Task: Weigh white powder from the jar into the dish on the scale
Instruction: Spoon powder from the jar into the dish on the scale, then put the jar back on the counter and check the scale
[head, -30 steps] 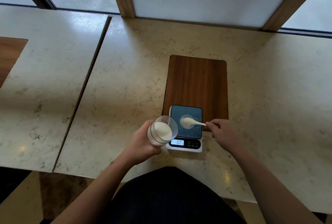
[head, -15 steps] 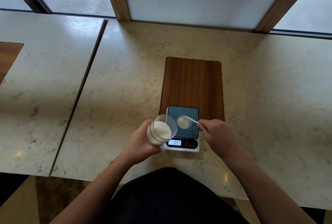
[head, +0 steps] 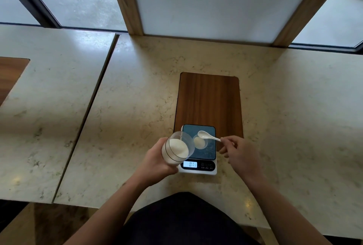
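Note:
My left hand (head: 157, 161) grips a clear jar (head: 176, 151) of white powder, tilted with its open mouth toward the scale. The small scale (head: 199, 151) has a dark platform and a lit display (head: 190, 164). A little clear dish (head: 200, 141) with a mound of white powder stands on the platform. My right hand (head: 238, 154) pinches the handle of a white spoon (head: 206, 136), whose bowl hovers just above the dish's far edge. The spoon's bowl looks empty.
The scale sits half on a dark wooden board (head: 209, 99) and half on the pale marble counter (head: 127, 107). A seam (head: 88, 111) splits the counter from a second slab at the left. Window frames (head: 125, 1) rise behind.
The spoon has lifted off the dish and drawn slightly back and right. More powder lies in the dish and the display reading has risen. The jar has stayed in place.

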